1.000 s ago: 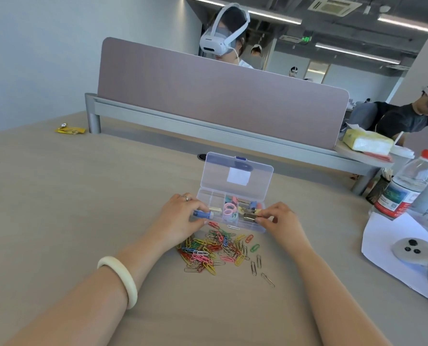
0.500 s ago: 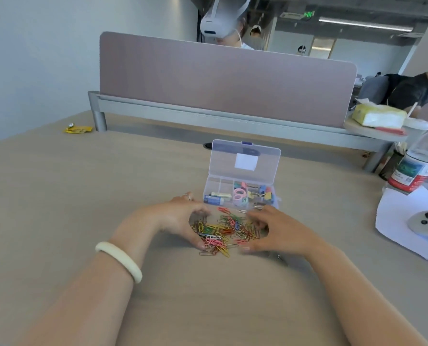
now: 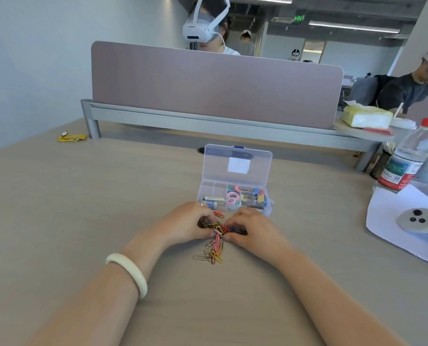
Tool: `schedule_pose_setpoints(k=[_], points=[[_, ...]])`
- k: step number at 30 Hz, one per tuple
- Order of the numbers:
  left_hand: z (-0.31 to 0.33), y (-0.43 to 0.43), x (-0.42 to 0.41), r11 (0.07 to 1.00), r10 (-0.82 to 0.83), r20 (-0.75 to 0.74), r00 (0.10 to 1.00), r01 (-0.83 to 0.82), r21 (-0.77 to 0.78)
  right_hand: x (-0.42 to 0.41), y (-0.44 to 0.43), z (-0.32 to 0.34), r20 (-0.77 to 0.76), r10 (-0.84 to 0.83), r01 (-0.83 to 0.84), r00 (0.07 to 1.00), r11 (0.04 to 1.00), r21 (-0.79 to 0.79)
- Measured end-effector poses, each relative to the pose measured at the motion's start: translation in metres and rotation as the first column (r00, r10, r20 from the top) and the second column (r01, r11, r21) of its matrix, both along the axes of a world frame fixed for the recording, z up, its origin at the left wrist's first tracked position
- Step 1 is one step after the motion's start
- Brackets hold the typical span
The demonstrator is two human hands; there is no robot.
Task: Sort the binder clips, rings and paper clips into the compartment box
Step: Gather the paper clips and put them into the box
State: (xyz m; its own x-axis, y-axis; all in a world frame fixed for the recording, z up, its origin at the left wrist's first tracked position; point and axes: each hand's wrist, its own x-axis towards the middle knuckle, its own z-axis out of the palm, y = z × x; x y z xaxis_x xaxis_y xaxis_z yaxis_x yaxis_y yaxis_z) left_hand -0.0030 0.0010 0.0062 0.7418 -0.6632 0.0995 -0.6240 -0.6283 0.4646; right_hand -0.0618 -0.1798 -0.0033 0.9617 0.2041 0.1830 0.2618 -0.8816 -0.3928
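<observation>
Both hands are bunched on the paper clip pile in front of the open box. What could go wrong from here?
1. Some paper clips trail toward the person, outside the left hand and right hand; a lift may leave them on the table.
2. The rings and binder clips sit in neighbouring cells of the compartment box; a two-handed dump could spill over the dividers and mix them.

We count one compartment box, one water bottle, one bracelet and paper clips too heaped to number.
</observation>
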Motion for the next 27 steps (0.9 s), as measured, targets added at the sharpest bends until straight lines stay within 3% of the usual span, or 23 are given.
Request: schedule_pose_setpoints(k=[14,22,27], points=[[0.002,-0.001,-0.003,0.992,0.021,0.031,0.999,-0.017,-0.129,-0.004,-0.008,0.004,-0.031,-0.069,0.073,0.997,0.986,0.152],[0.003,0.003,0.0,0.974,0.04,-0.048,0.998,-0.05,-0.223,-0.012,-0.009,0.015,-0.057,-0.12,0.133,0.991,0.91,0.392],[0.003,0.005,0.0,0.962,0.054,-0.072,0.996,-0.071,-0.263,-0.012,-0.011,0.018,-0.067,-0.113,0.131,0.991,0.88,0.457]])
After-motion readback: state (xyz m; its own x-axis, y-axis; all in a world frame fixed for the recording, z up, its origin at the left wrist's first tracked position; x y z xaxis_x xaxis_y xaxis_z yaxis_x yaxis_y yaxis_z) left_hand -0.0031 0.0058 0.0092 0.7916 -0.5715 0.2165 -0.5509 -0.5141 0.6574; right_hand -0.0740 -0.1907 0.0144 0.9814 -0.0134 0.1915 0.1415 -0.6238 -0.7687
